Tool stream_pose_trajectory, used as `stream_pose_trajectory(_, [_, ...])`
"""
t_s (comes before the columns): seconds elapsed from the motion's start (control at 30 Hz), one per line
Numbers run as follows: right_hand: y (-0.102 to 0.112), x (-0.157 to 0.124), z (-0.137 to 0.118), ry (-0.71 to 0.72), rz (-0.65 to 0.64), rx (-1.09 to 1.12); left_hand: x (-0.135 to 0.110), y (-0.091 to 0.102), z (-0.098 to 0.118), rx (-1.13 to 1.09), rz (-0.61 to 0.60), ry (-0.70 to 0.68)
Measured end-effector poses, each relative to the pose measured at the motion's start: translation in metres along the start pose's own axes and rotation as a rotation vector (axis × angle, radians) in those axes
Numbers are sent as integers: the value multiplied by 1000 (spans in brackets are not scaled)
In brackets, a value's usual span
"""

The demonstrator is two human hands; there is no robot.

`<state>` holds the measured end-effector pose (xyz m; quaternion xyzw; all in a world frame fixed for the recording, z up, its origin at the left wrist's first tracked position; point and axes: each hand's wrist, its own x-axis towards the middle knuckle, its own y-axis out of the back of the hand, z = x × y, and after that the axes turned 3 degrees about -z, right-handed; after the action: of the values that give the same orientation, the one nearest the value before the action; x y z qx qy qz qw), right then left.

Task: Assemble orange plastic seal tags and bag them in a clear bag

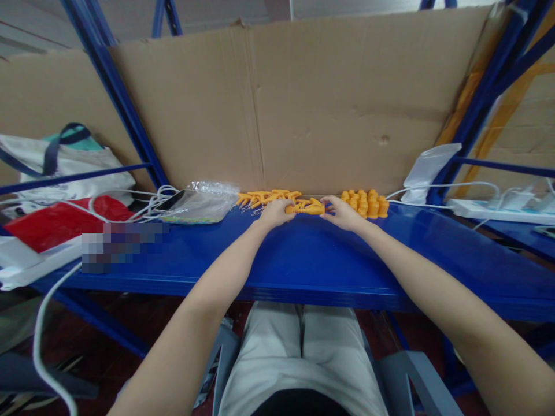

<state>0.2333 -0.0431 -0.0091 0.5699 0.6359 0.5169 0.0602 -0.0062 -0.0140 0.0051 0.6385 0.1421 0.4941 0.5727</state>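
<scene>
"So, where exactly is the orange piece being worked on?"

"Between the two hands, low over the blue tabletop (312,260). Look, the orange piece (311,206) runs crosswise, one end toward each hand. From where I stand I can't tell whether it's one part or two meeting."

"And the grip?"

"The left hand (276,213) seems to have its thumb and fingers closed on the near end. The right hand (342,214) has thumb and fingertips parted around the other end. Whether they press on it, I can't tell."

"What's close by?"

"Branching orange pieces (271,196) lie in a heap just beyond the left hand, with tiny metallic bits (245,211) in front of them. Stubby orange pieces (364,203) stand grouped beside the right hand. A clear plastic bag (206,202) lies farther left, and the cardboard panel (325,115) rises behind everything."

"Which step would you call this?"

"Handling a single piece, I'd judge: one hand steadying, the other adjusting or feeling its end."

"What does the next move call for?"

"A steady left hold, I'd say, and light, precise right fingertips, with both wrists kept off the neighbouring groups."
</scene>
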Motion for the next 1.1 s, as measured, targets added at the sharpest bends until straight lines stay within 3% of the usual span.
stream_pose_trajectory(0.27, [0, 1, -17, -374, 26, 420, 0, 0, 3, 15, 22, -5])
stream_pose_trajectory(0.43, [6, -2, -30, -519, -20, 502, 0, -1, 4, 11, 27, -19])
stream_pose_trajectory(0.6, [9, -7, -28, -503, -147, 552, 1, -1, 4, -27, 22, -12])
stream_pose_trajectory(0.83, [8, -9, -29, -424, -169, 495, 2, -2, 1, -21, 43, -40])
stream_pose_trajectory(1.1, [10, -7, -34, -467, -190, 471, 1, -1, 4, 47, 41, -46])
